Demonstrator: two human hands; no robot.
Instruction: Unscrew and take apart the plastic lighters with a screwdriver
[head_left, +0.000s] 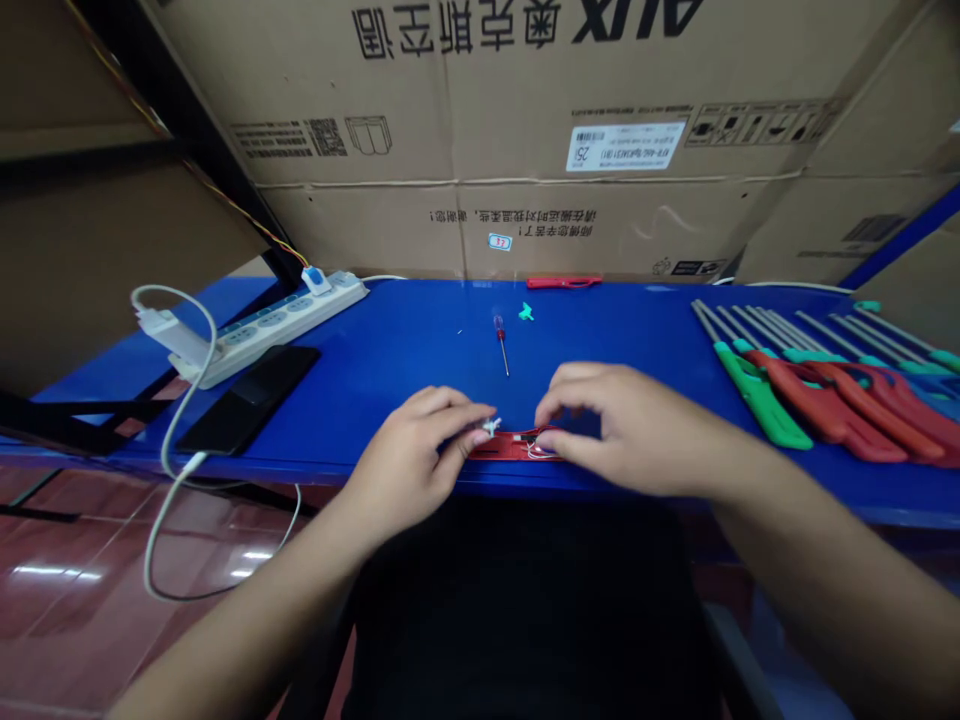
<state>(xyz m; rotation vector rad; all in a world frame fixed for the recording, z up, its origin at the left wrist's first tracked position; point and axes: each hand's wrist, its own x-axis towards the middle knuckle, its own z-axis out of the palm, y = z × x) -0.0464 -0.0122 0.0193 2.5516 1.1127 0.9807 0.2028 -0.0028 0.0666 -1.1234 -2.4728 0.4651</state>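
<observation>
A red plastic casing (504, 447) lies at the front edge of the blue table, with thin white wires and a small dark part inside it. My left hand (420, 455) pinches a small whitish part (491, 427) just above the casing's left side. Over the casing's right end is my right hand (615, 425), thumb and forefinger curled at the wires; what they hold, if anything, is too small to make out. Beyond the hands lie a screwdriver (502, 345) with a red handle and a small green piece (526, 312).
Several long-nosed lighters (840, 400) lie on the right. A red shell (564, 283) rests by the cardboard (465, 120) at the back. On the left are a black phone (251, 398), a white power strip (277, 325) and a looping white cable (174, 480).
</observation>
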